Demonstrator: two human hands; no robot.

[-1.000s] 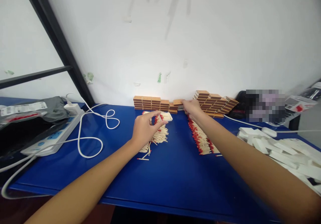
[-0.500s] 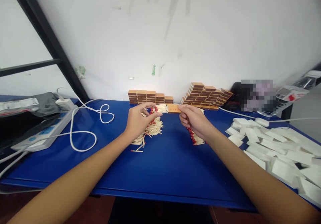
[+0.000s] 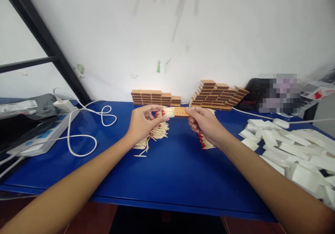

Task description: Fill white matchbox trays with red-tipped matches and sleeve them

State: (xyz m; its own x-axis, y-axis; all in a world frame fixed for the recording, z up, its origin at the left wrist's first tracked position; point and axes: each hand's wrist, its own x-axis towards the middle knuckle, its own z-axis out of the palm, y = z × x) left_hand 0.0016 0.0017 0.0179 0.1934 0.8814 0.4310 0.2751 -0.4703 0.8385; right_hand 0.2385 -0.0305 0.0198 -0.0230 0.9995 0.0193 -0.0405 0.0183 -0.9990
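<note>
Between left fingers [image 3: 159,120], matchbox tray [image 3: 169,112], touching sleeve [image 3: 181,112]

Matches [image 3: 206,143] partly hidden behind right hand [image 3: 208,124]; print on matchbox [image 3: 180,112] unreadably small; white trays [image 3: 294,152] cut off by right edge.

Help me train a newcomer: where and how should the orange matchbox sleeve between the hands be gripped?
Probably best to pinch the orange sleeve at its right end, coming from the right, as the right hand does: it is flat and elongated, and its left end meets the match-filled tray in the left hand.
</note>
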